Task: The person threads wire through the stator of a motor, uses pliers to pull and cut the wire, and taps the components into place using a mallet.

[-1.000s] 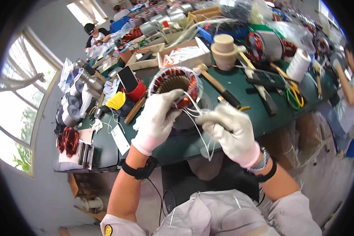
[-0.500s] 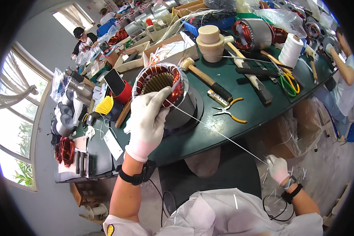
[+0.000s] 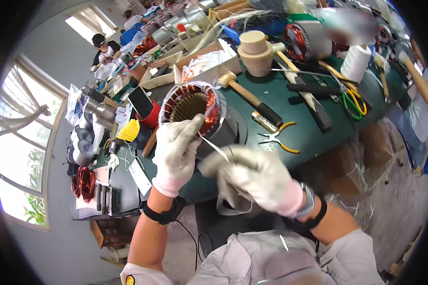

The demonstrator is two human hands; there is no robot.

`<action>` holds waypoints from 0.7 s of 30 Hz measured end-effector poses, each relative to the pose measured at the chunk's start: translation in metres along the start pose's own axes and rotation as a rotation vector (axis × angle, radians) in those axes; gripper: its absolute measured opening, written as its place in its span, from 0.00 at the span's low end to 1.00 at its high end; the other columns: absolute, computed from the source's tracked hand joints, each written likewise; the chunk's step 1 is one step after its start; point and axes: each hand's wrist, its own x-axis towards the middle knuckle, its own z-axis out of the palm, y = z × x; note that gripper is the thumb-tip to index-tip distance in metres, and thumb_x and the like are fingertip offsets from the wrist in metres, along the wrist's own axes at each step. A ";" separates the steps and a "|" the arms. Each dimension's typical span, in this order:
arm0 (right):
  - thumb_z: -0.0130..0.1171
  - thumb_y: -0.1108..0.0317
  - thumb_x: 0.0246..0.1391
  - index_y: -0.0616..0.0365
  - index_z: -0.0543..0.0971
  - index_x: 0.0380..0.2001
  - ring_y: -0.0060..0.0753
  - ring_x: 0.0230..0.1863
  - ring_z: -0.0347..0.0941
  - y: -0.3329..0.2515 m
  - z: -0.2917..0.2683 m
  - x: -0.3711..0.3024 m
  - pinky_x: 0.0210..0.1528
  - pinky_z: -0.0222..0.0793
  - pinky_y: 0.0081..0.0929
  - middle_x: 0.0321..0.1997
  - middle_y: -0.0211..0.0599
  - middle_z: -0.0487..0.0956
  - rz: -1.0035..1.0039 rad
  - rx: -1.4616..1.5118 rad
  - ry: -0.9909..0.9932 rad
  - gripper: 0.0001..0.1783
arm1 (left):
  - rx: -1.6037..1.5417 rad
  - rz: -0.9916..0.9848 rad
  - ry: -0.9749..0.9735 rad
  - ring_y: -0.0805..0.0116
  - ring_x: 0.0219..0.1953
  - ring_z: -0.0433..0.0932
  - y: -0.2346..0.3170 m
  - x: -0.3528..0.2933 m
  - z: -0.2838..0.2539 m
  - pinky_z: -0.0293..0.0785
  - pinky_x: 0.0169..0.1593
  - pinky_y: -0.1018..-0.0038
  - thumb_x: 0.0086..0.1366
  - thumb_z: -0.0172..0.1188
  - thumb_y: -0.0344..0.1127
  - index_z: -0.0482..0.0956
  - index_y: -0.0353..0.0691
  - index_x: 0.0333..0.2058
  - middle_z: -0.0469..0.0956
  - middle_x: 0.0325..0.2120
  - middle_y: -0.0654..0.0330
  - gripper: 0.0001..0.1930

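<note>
In the head view, we see the wound stator (image 3: 191,107) on the green bench (image 3: 314,137), its bore facing up. The gloved left hand (image 3: 177,151) rests fingertips together at its near rim; we cannot tell whether they pinch anything. The right hand (image 3: 252,175), blurred, closes on the white cord (image 3: 214,146) leading from the windings. Pliers (image 3: 271,137) lie splayed near the mallet (image 3: 252,99).

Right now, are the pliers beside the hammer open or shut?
Open: the pliers lie on the green table, their yellow handles spread wide apart.
</note>
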 end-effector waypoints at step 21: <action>0.49 0.62 0.72 0.59 0.74 0.29 0.14 0.20 0.60 0.054 -0.009 0.014 0.23 0.60 0.18 0.21 0.24 0.66 0.215 0.085 0.152 0.17 | -0.003 -0.003 0.065 0.56 0.46 0.80 -0.016 -0.005 0.009 0.74 0.54 0.64 0.68 0.68 0.37 0.86 0.36 0.54 0.85 0.44 0.55 0.18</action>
